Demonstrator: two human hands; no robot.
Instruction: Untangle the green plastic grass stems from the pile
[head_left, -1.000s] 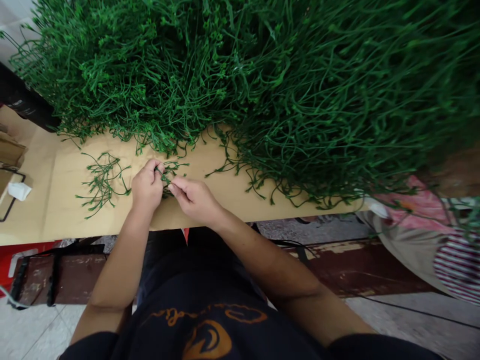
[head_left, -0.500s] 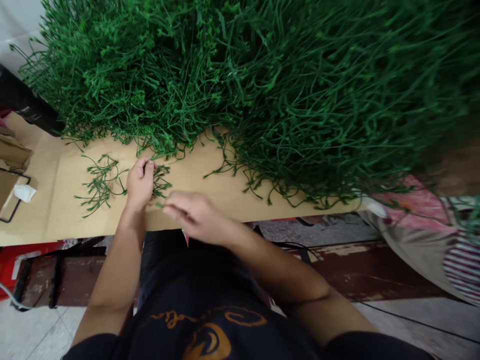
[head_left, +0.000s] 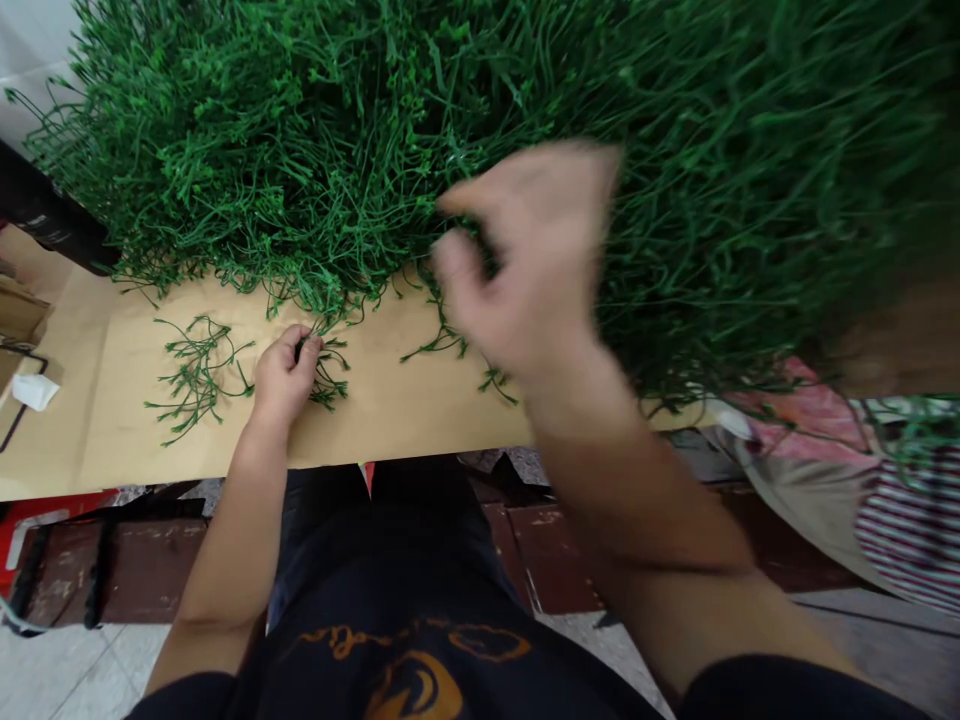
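A large heap of thin green stems [head_left: 300,150] with small forked tips fills the far side of the table. My left hand [head_left: 285,372] is closed on green stems at the near edge of the heap; their tips stick out to its right. Left of that hand, a small loose bunch of green stems [head_left: 196,375] lies on the brown tabletop [head_left: 405,400]. My right hand [head_left: 517,250] hovers over the middle of the heap, smeared by motion, with thumb and index finger apart and no item visible between them.
A black cylinder [head_left: 52,215] lies at the heap's left end. A white crumpled piece [head_left: 34,391] rests on a black-edged item at far left. At the right edge sits another person, partly seen, in striped cloth [head_left: 911,530]. A dark red bench [head_left: 154,560] stands below.
My right hand has moved from beside the left hand, up and right, over the heap. The left hand has stayed nearly in place, and stems now show between its fingers.
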